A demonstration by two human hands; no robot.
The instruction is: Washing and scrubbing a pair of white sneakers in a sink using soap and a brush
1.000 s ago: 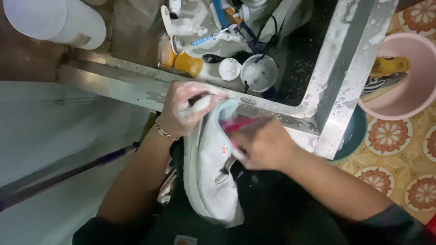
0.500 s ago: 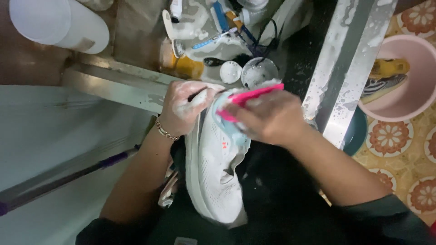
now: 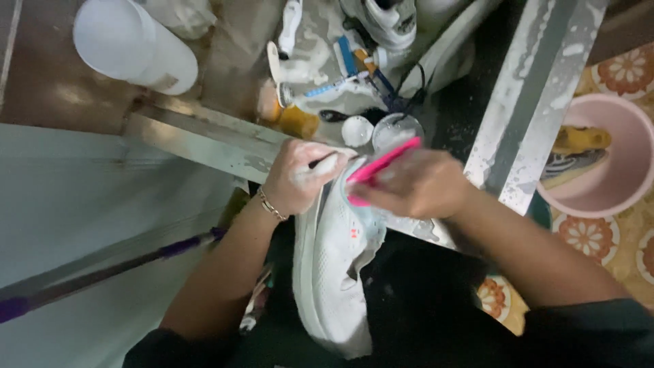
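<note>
A white knit sneaker (image 3: 337, 269) hangs sole-left over my dark lap, its toe end up at the metal frame. My left hand (image 3: 300, 178), soapy and with a bracelet at the wrist, grips the shoe's upper end. My right hand (image 3: 415, 184) is closed around a pink-handled brush (image 3: 383, 162), whose head rests on the shoe's inner side near the opening. The brush bristles are hidden by my fingers.
A wet metal frame (image 3: 524, 102) borders a soapy wash area holding brushes, small round lids (image 3: 357, 131) and other shoes (image 3: 381, 20). A white bucket (image 3: 133, 48) stands at the top left. A pink basin (image 3: 599, 160) with footwear sits on the patterned floor at the right. A purple-handled pole (image 3: 102, 272) lies at the left.
My right hand rose from inside the shoe and brought the pink brush up over its upper end; the brush handle now points up and right. My left hand kept its grip.
</note>
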